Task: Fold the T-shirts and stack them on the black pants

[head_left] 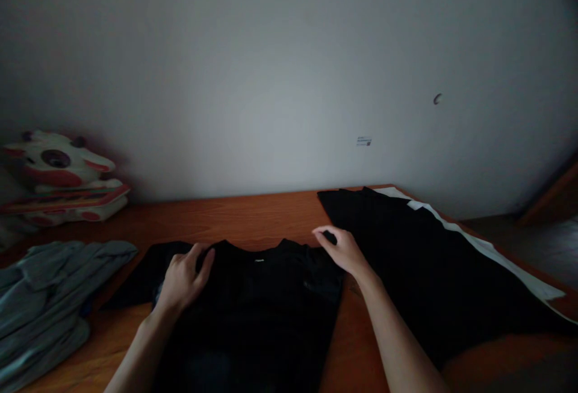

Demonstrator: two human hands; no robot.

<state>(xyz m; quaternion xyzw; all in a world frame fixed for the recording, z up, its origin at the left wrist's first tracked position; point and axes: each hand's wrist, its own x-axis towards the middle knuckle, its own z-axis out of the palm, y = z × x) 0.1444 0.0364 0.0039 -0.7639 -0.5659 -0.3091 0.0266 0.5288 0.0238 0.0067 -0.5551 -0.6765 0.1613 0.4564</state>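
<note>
A black short-sleeved T-shirt (pixel 253 309) lies spread on the wooden table, its neckline towards the wall and a small pale label at the collar. My left hand (pixel 183 278) rests on its left shoulder, thumb apart from the bent fingers. The left sleeve stretches out flat beyond that hand. At the shirt's right shoulder, my right hand (pixel 345 251) has its thumb and fingers curled together in a pinch; whether any cloth is between the tips I cannot make out. The right sleeve seems folded in over the body, though the dark cloth makes this hard to see.
More black clothing (pixel 406 260) lies flat on the right, with a white garment (pixel 506 257) showing along its far edge. A crumpled grey garment (pixel 49 303) is at the left. Behind it stands a cow-shaped toy keyboard (pixel 67 179). The wall (pixel 271 110) borders the wooden table (pixel 253 218).
</note>
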